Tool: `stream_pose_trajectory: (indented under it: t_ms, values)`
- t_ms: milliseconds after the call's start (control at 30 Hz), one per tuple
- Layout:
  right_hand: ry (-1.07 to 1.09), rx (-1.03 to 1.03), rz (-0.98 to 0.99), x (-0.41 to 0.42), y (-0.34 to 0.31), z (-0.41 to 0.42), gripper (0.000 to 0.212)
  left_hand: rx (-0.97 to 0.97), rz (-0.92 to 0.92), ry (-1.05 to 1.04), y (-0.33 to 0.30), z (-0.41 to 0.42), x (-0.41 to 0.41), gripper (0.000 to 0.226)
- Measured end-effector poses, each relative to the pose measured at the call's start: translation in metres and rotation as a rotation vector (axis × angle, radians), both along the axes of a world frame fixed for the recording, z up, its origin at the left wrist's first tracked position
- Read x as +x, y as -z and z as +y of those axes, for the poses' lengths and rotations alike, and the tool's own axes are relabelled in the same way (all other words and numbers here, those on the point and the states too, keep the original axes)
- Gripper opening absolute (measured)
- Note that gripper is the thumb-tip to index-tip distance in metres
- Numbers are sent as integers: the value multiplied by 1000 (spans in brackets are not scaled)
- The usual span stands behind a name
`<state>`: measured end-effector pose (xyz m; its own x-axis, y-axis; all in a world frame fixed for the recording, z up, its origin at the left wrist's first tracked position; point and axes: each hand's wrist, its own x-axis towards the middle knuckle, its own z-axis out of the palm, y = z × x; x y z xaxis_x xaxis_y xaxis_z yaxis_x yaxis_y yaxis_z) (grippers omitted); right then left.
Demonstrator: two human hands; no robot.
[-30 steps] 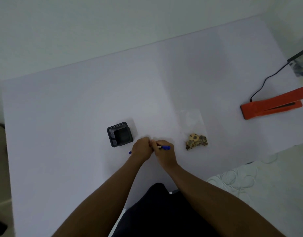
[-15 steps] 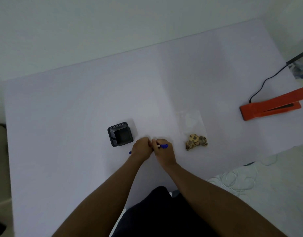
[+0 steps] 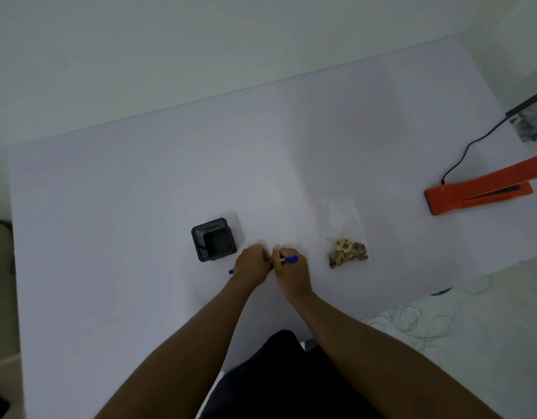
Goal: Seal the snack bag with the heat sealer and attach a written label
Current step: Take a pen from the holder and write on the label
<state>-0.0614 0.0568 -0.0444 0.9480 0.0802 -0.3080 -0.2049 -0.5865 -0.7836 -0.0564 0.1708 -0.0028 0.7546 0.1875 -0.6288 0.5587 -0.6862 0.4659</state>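
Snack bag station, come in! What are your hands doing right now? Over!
Right hand grips blue pen; left hand curled beside it. Snack bag untouched. Heat sealer apart, path unobstructed.

The person is showing two bare forearms, with no sleeves reaching into view on either one. The left hand (image 3: pixel 252 263) and the right hand (image 3: pixel 291 272) are both bare: no gloves, and no rings, watch or bands can be made out on the wrists or fingers. Between the arms, at the bottom of the view, the person is wearing a dark, nearly black garment (image 3: pixel 291 379); its cloth is looking plain, and no print, seam or fastening is showing on it.
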Motion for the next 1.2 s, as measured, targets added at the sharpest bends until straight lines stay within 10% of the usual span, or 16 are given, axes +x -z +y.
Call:
stream_pose_trajectory:
  t_ms: [1200]
  values:
    - [-26,-104,-64,-3,-3,-1,40,-1,34,3,1,0,0,20]
